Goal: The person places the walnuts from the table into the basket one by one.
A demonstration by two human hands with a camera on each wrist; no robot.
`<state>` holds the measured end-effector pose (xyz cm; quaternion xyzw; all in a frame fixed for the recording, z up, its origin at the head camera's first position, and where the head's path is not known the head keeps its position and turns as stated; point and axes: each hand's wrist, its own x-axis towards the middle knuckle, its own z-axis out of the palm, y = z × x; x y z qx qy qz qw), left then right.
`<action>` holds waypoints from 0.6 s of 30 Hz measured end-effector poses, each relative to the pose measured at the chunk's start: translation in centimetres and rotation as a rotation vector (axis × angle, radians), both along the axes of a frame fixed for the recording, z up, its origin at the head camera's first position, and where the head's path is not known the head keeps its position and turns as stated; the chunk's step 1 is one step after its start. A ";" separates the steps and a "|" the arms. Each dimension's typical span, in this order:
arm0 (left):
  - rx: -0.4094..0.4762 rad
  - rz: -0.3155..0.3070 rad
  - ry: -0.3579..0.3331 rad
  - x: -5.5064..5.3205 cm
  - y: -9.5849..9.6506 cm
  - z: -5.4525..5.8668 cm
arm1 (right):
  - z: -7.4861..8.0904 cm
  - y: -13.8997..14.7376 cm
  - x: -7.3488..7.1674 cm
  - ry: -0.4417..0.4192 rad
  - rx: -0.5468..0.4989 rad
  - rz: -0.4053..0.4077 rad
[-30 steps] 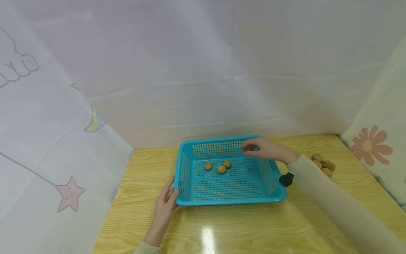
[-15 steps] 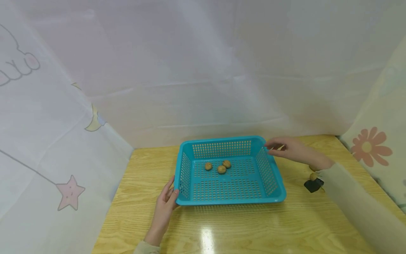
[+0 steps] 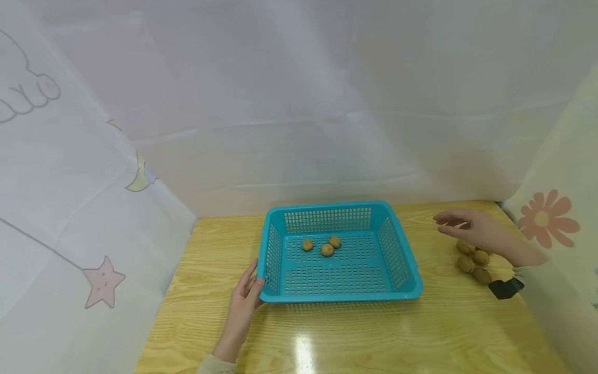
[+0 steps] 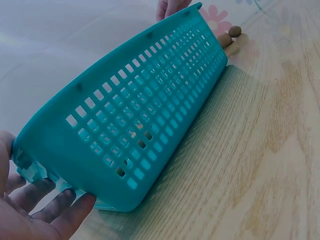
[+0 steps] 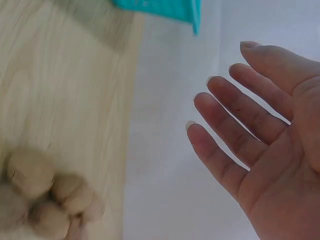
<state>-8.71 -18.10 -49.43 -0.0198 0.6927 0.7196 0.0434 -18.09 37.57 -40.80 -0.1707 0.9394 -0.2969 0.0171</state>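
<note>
A turquoise plastic basket (image 3: 341, 298) with perforated walls lies on the wooden table, three walnuts (image 3: 327, 250) on its floor. My left hand (image 3: 242, 301) holds the basket's left end, thumb at the rim and fingers against the outer side wall, as the left wrist view also shows. Off to the right, my right hand (image 3: 481, 231) hovers beside and partly over a heap of several walnuts (image 3: 481, 257). Its fingers (image 5: 235, 120) are spread and relaxed, and the palm is bare in the right wrist view. That view shows the heap blurred.
Pale cloth (image 3: 299, 130) hangs behind the wooden table (image 3: 215, 239) and along both sides, printed with a star and a flower. A black wrist device (image 3: 506, 288) sits at the right cuff, close to the heap.
My right hand has moved right, from above the basket's right end, across its rim, to the walnut heap. The left hand, the basket and its three walnuts have stayed in place.
</note>
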 end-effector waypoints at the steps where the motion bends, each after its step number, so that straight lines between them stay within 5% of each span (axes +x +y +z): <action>1: -0.001 -0.001 0.000 0.0 0.0 0.0 | -0.3 0.6 0.1 0.009 0.006 -0.009; 18: -0.015 -0.005 -0.001 0.0 0.0 0.2 | -4.7 7.9 1.2 -0.141 0.039 -0.173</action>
